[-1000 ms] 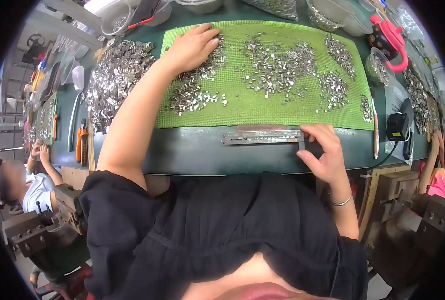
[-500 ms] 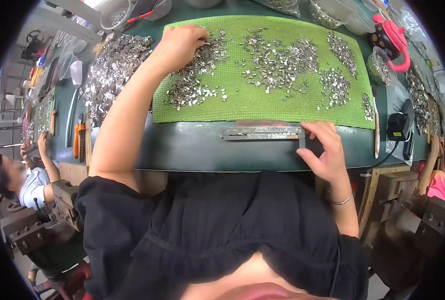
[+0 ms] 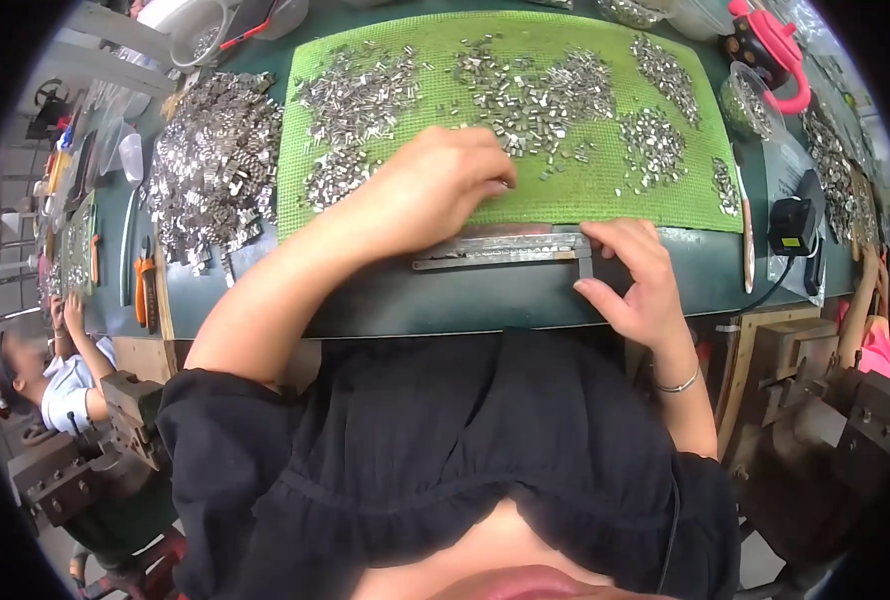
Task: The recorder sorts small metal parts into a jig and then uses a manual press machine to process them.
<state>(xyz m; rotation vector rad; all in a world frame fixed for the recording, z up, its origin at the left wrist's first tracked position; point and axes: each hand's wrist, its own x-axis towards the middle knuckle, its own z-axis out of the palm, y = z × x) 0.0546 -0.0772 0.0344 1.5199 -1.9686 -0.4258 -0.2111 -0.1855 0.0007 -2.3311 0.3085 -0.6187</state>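
Note:
My left hand [image 3: 443,185] is over the near edge of the green mat [image 3: 565,205], fingers pinched together. A bright bit of metal shows at its fingertips, apparently one small metal piece [image 3: 506,183]. Just below and to the right lies a narrow metal jig [image 3: 505,250], a slotted bar with small pieces in a row along it. My right hand [image 3: 637,280] holds its right end, index finger at the top corner and thumb beside the short dark crosspiece. Loose small metal pieces [image 3: 535,100] are spread in several piles over the mat.
A big heap of metal pieces [image 3: 215,160] lies left of the mat, near orange-handled pliers [image 3: 146,285]. At the right are a pink-lidded pot [image 3: 770,55], a tub of pieces [image 3: 750,105] and a black power adapter [image 3: 793,228]. Other people work at both sides.
My left hand has moved from the far left pile toward me and right, close to the jig. My right hand stays at the jig's end. The whole view has shifted slightly.

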